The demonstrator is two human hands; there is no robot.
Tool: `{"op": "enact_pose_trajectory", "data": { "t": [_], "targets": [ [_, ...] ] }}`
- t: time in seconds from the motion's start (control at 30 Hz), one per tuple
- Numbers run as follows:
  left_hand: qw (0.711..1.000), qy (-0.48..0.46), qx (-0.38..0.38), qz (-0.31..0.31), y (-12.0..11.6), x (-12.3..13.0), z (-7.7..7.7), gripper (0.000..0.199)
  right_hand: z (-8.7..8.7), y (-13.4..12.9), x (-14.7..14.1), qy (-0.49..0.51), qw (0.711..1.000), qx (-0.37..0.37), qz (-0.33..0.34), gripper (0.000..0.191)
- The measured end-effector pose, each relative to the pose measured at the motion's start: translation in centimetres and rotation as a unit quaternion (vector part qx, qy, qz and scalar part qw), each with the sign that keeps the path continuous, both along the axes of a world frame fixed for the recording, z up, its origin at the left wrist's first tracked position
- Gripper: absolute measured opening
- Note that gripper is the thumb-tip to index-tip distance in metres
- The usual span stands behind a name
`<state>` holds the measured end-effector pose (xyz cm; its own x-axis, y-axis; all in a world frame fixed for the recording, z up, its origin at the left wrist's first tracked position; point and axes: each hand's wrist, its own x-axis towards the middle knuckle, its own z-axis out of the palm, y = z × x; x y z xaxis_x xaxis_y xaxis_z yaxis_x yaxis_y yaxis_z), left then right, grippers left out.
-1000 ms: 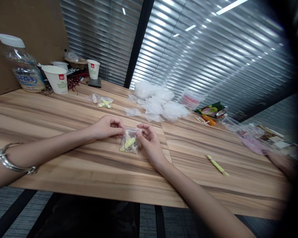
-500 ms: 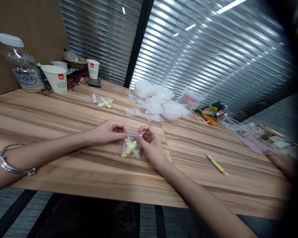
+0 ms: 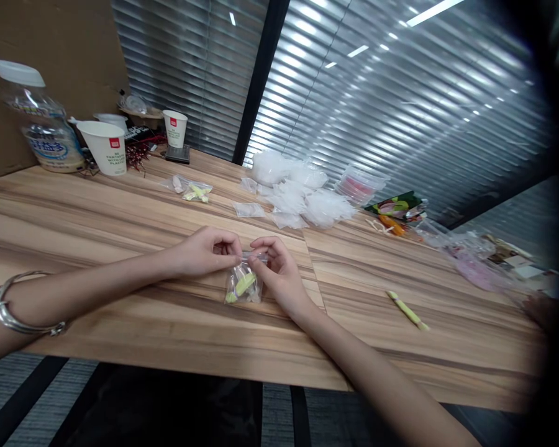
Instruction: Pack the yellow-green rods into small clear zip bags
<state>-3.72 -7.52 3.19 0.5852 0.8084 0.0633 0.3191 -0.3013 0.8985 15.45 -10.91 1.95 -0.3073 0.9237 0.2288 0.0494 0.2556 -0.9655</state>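
Note:
A small clear zip bag (image 3: 233, 290) hangs between my hands just over the table, with a yellow-green piece and paler bits inside. My left hand (image 3: 209, 251) pinches the top edge at its left. At the right of the same edge, my right hand (image 3: 279, 273) grips with thumb and fingers. Both hands hide parts of the bag's top. A loose yellow-green stick (image 3: 407, 310) lies on the wooden table (image 3: 168, 329) to the right. Farther back on the left rests another clear bag (image 3: 198, 192) with similar yellow-green pieces.
Several empty clear bags (image 3: 302, 202) are heaped at the back middle, near stacked plastic tubs (image 3: 361, 185). Paper cups (image 3: 105, 149) and a plastic bottle (image 3: 51, 133) stand at the back left. Wrappers (image 3: 475, 264) lie on the right, near another person's blurred hand (image 3: 540, 309).
My right hand has slid left along the bag's top edge, closer to my left hand. The bag sits slightly lower. The other person's hand has drawn back toward the right edge.

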Motion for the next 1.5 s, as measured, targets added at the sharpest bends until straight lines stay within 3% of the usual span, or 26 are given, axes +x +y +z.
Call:
{"op": "enact_pose_trajectory", "data": {
  "t": [0.17, 0.33, 0.63, 0.93, 1.33, 1.5],
  "targets": [
    [1.0, 0.013, 0.001, -0.024, 0.1, 0.0, 0.0, 0.031, -0.1, 0.1, 0.1, -0.002, 0.999, 0.03, -0.023, 0.02],
    [0.997, 0.017, 0.053, -0.044, -0.1, 0.0, 0.3, 0.035, -0.1, 0.0, 0.0, -0.005, 0.999, 0.034, -0.02, 0.021],
    [0.998, 0.029, 0.037, 0.031, 0.1, -0.2, 0.2, 0.027, -0.2, 0.6, 0.2, 0.059, 0.996, -0.062, 0.01, 0.027],
    [0.998, 0.057, 0.031, -0.008, 0.3, -0.2, 0.1, 0.04, -0.3, 0.5, 0.2, 0.054, 0.998, -0.032, -0.009, 0.025],
    [0.999, 0.026, 0.042, -0.01, -0.3, 0.0, 0.8, 0.032, 0.0, 0.3, 0.1, 0.055, 0.996, -0.067, 0.034, 0.026],
    [0.999, 0.02, 0.036, 0.003, -0.9, 0.5, 1.0, 0.03, 0.0, 0.2, 0.0, 0.047, 0.998, -0.035, 0.012, 0.022]
  ]
}}
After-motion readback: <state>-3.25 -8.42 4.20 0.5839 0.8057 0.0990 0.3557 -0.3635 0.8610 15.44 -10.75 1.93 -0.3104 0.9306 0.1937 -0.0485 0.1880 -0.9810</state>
